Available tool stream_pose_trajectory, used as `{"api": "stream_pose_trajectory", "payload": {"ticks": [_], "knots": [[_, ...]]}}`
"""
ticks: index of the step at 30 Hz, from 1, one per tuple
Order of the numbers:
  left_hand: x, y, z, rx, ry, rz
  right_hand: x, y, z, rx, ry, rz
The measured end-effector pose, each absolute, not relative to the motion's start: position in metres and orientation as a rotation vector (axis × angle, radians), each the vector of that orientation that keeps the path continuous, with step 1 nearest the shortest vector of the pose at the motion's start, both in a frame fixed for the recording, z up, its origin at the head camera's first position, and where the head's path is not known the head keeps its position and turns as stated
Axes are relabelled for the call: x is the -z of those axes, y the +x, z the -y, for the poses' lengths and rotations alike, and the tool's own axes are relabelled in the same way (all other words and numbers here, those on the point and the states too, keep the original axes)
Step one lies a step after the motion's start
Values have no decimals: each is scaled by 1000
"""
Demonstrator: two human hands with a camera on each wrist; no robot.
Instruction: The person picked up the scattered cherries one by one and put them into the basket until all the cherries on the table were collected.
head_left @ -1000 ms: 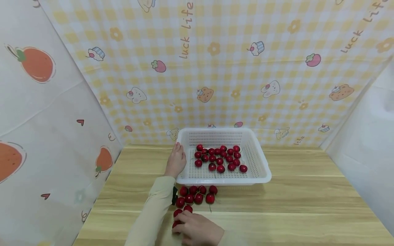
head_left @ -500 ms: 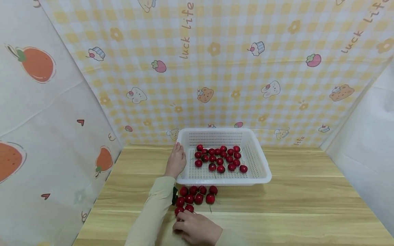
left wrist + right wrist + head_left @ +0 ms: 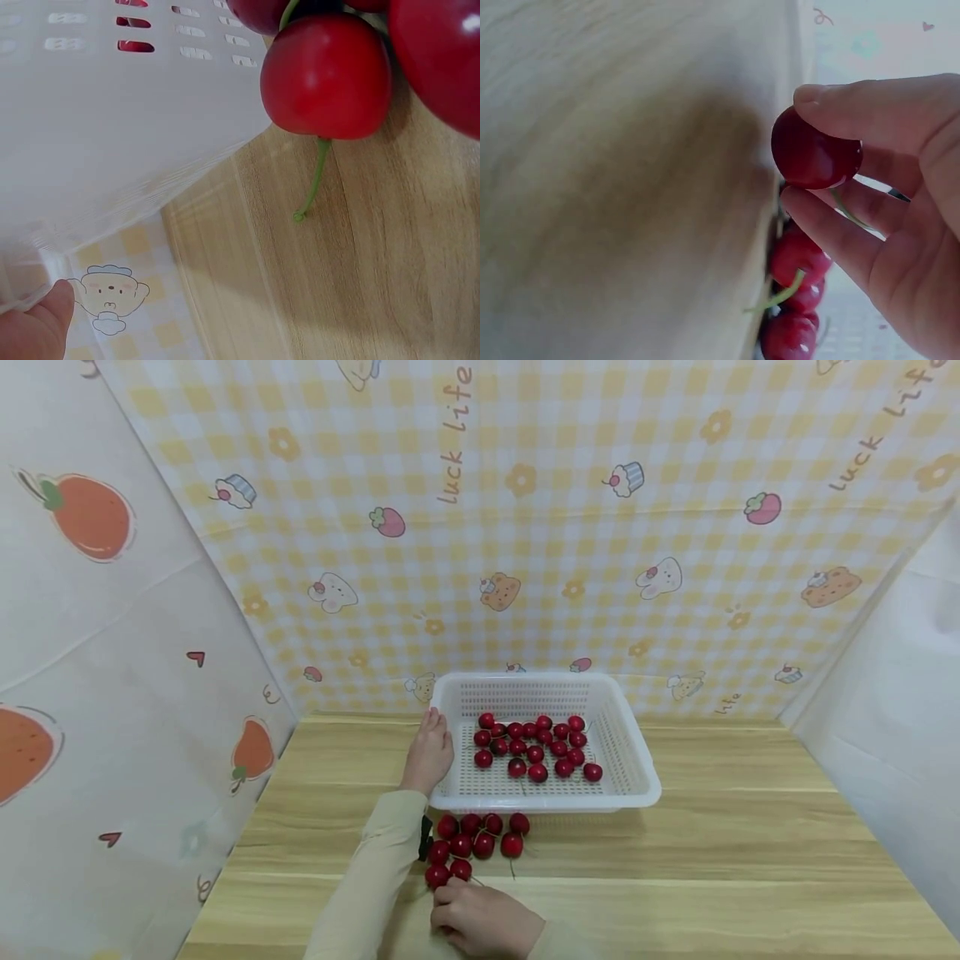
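Observation:
In the head view my left hand (image 3: 429, 752) holds the left rim of a white perforated plastic basket (image 3: 547, 803). A fingertip (image 3: 56, 304) of it shows at the basket's edge in the left wrist view. Red cherries (image 3: 537, 772) lie spread over the basket floor. My right hand (image 3: 487, 920), near the front of the table, pinches one dark red cherry (image 3: 814, 154) between thumb and fingers. That cherry's green stem shows in the right wrist view; in the head view my hand hides the fruit. Several more cherries (image 3: 483, 845) lie between this hand and the basket.
The wooden table (image 3: 712, 843) extends on both sides of the basket. A yellow checked cloth (image 3: 525, 552) hangs directly behind it, and a white printed cloth (image 3: 150, 693) stands at the left. My left forearm (image 3: 375, 877) passes along the left of the loose cherries.
The right hand has closed on a front cherry and drawn slightly to the right, off the cluster. Two neighbouring cherries shifted a little. The left hand and basket stay put.

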State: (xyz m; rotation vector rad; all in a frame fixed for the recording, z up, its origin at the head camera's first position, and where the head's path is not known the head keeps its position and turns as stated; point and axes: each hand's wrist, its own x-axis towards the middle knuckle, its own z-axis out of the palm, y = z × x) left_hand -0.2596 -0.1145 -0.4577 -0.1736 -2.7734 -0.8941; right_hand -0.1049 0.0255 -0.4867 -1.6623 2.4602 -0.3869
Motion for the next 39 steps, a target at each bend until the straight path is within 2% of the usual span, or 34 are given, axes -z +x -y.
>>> {"api": "stream_pose_trajectory", "payload": {"ticks": [19, 24, 29, 34, 39], "knots": [[457, -259, 114, 871, -180, 2768, 424, -127, -84, 603, -1842, -2599], [456, -258, 115, 867, -189, 2762, 395, -141, -106, 587, -1743, -2584], [456, -258, 115, 872, -183, 2764, 370, -167, -124, 625, -1674, -2610], [455, -258, 114, 904, -180, 2776, 353, -209, -139, 615, -1633, -2680], [454, -258, 114, 904, -171, 2773, 343, -259, -148, 563, -1345, -2714]]}}
